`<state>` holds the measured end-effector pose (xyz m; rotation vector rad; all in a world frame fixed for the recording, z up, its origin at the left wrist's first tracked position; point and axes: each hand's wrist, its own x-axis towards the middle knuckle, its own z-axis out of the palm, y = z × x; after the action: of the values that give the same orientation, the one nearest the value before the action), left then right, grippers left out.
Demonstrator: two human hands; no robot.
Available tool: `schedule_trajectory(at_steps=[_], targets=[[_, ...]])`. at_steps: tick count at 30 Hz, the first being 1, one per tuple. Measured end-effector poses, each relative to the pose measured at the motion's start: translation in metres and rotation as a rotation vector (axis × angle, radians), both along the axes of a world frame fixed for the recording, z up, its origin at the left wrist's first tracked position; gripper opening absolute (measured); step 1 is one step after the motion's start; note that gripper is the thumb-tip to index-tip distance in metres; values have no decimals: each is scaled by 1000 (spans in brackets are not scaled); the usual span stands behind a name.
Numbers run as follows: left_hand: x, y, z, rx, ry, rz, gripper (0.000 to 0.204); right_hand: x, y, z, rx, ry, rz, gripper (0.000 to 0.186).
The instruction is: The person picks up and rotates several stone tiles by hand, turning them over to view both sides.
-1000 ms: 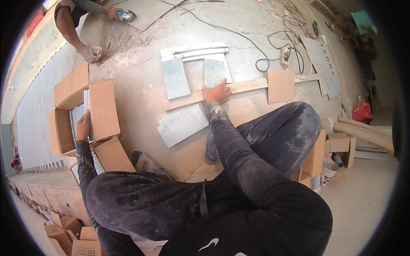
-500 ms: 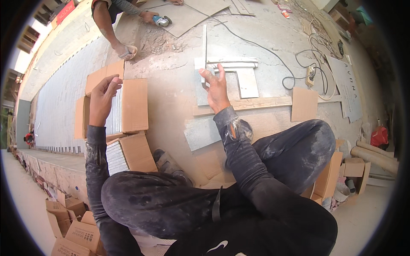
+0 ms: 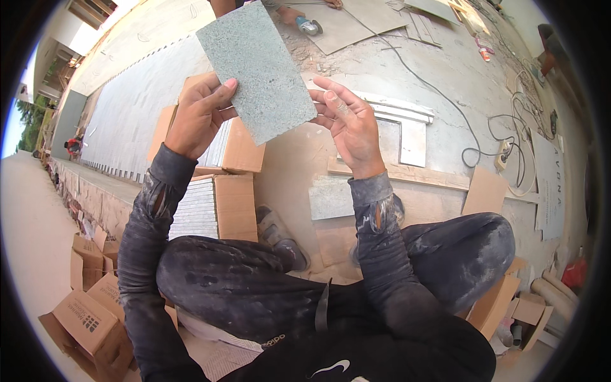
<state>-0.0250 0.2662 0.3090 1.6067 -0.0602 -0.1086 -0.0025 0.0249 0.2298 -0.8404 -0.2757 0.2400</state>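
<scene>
A flat grey stone tile [image 3: 259, 73] with a speckled face is raised in front of me, tilted. My left hand [image 3: 202, 114] grips its lower left edge, thumb on the face and fingers behind. At the tile's right edge is my right hand [image 3: 350, 124], palm partly turned up. Its fingers are apart and the thumb stands off the tile; some fingertips meet the edge or pass just behind it. Beneath my left hand, an open cardboard box [image 3: 245, 146] holds upright tiles. A nearer box [image 3: 235, 207] holds a stack of tiles.
Cut tile pieces [image 3: 414, 143] and a wooden plank [image 3: 420, 176] lie ahead right. A cable runs to a power strip [image 3: 503, 156]. At the far side another person's hand holds an angle grinder [image 3: 309, 25] by a large slab [image 3: 356, 28]. Cardboard boxes [image 3: 89, 321] sit at lower left.
The stone tile is now up in my left hand, which held no visible tile before. My right hand has moved right to its edge. The view has shifted left.
</scene>
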Motion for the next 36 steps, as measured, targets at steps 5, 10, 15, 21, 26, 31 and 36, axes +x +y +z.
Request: schedule_trajectory(at_steps=[5,10,15,21,26,31,36], targets=[[4,-6,8,-10,-55,-86,41,-3,-14,6,67,-29,53,32],[3,-13,9,-41,-52,-82,40,-5,-17,7,64,-63,59,30],[-1,-9,11,6,-72,-88,45,-4,-13,6,-31,-80,57,35],[-5,-22,8,64,-126,-116,51,-12,-5,13,-241,-52,-63,45],[-9,-25,8,139,-108,-139,49,-13,-3,16,-247,-74,-18,43],[-9,-33,8,127,-123,-123,48,-15,-7,18,-238,-98,-31,41],[-8,-37,-5,153,30,-161,35,-12,0,1,-100,16,-80,31]])
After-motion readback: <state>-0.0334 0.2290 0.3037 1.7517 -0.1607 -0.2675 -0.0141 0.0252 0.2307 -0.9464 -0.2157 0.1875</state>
